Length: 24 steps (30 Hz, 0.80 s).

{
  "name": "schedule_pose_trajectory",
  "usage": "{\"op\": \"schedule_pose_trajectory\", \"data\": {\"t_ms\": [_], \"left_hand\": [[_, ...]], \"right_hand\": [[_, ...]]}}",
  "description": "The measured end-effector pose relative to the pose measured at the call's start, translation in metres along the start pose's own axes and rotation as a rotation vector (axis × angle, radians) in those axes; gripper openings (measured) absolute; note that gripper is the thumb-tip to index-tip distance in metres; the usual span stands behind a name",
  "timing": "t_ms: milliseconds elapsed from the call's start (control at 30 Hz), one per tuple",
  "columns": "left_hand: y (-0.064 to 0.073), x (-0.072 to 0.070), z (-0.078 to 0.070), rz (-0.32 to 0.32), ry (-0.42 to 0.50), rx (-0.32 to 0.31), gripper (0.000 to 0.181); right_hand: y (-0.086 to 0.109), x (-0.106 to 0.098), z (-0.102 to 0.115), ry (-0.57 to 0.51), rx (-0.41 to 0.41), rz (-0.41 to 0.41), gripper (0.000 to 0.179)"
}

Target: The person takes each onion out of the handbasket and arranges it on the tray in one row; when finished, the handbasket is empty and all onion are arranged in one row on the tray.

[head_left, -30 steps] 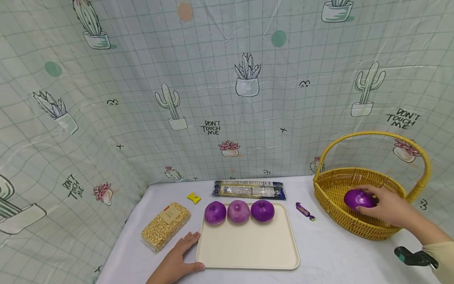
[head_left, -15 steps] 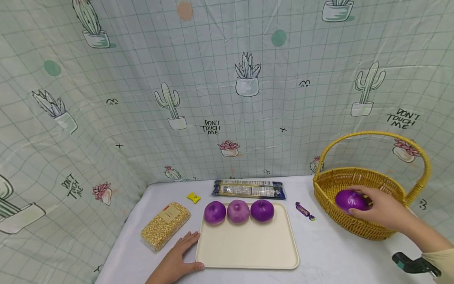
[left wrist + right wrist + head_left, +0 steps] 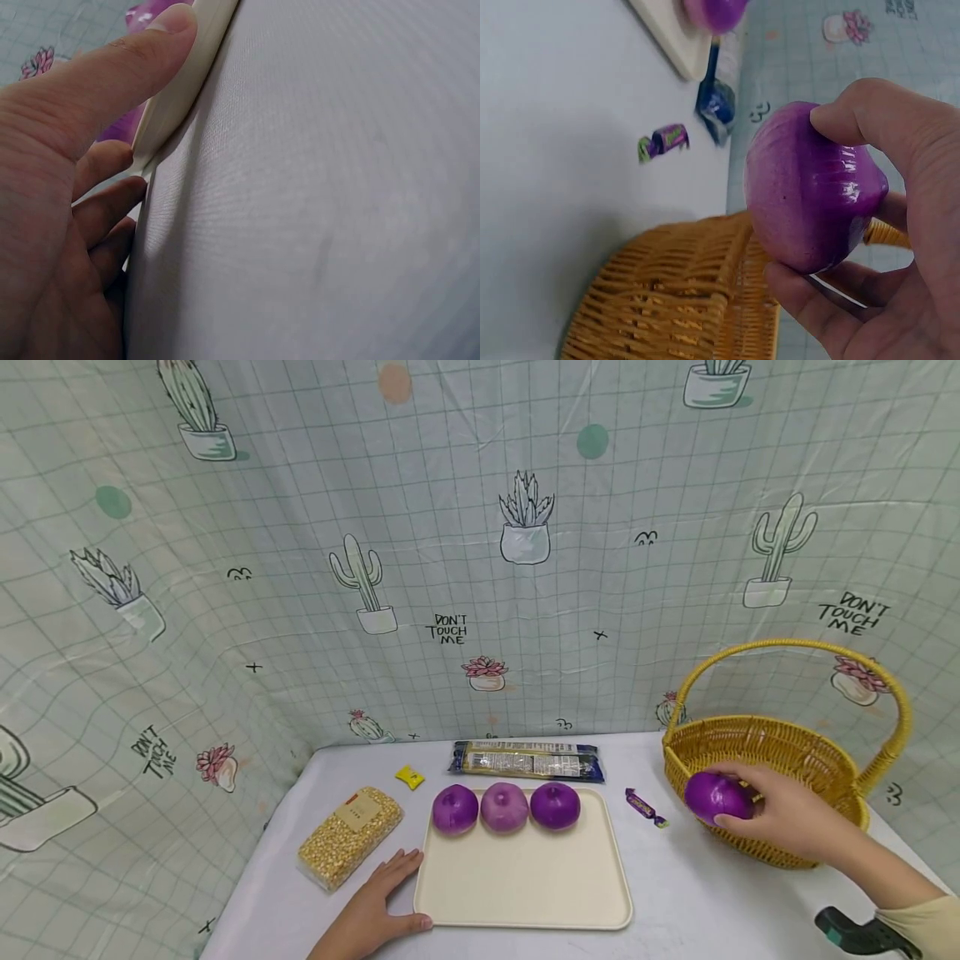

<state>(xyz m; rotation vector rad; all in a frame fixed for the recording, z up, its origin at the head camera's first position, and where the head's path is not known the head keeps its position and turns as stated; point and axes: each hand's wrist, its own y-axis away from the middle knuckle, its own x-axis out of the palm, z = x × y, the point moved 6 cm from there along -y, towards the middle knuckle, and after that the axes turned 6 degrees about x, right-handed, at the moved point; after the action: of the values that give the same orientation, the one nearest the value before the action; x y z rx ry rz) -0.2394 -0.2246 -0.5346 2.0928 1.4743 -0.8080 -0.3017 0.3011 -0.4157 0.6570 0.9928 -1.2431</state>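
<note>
In the head view my right hand (image 3: pixel 780 810) grips a shiny purple onion (image 3: pixel 716 797) over the left rim of the yellow wicker basket (image 3: pixel 810 756). The right wrist view has the thumb on one side of the onion (image 3: pixel 810 187) and fingers on the other. Along the back of a cream tray (image 3: pixel 525 881) sit three more onions: a purple one (image 3: pixel 454 810), a paler one (image 3: pixel 504 807) and a dark one (image 3: pixel 555 806). At the tray's left edge rests my left hand (image 3: pixel 375 902), fingers extended, its thumb (image 3: pixel 161 45) on the rim.
A bag of corn kernels (image 3: pixel 351 837) lies left of the tray, with a small yellow packet (image 3: pixel 409 777) behind it. Behind the tray is a long blue-edged package (image 3: pixel 527 761). One purple-wrapped candy (image 3: pixel 645 807) lies between tray and basket. The basket's tall handle (image 3: pixel 787 643) arches above it.
My right hand has carried the onion leftward from inside the basket to over its left rim. The left hand and the tray have stayed in place.
</note>
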Motion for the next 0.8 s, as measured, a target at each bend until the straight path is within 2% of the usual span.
{"op": "schedule_pose_trajectory", "data": {"t_ms": [500, 800], "left_hand": [[-0.001, 0.001, 0.003, 0.001, 0.005, 0.024, 0.096], [-0.001, 0.001, 0.003, -0.003, -0.008, 0.012, 0.097]], "right_hand": [[0.002, 0.037, 0.037, -0.025, -0.069, 0.043, 0.063], [0.002, 0.061, 0.055, -0.076, -0.129, 0.053, 0.061]]}}
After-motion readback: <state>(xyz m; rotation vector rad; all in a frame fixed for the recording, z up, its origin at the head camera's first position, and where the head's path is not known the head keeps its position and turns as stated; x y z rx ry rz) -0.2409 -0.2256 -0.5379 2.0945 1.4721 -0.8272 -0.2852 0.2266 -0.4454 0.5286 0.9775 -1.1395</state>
